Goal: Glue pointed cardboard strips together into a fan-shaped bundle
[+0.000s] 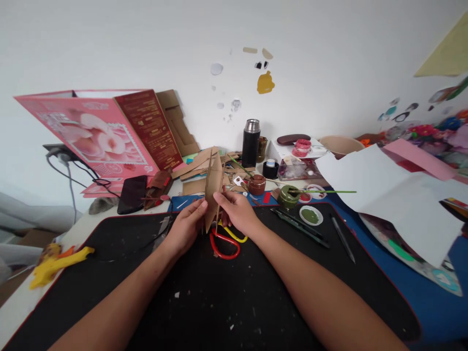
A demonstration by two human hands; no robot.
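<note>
Black, red-edged mat (215, 302) is closest, 6 o'clock; dead centre, your left hand (187, 225) and right hand (237, 210) pinch tall brown cardboard (212, 189), red-and-yellow-handled scissors (224, 257) at its 5 o'clock.

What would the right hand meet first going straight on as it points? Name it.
The cardboard piece that the right hand itself holds; past that, probably the loose cardboard scraps behind, though depth is unclear.
</note>
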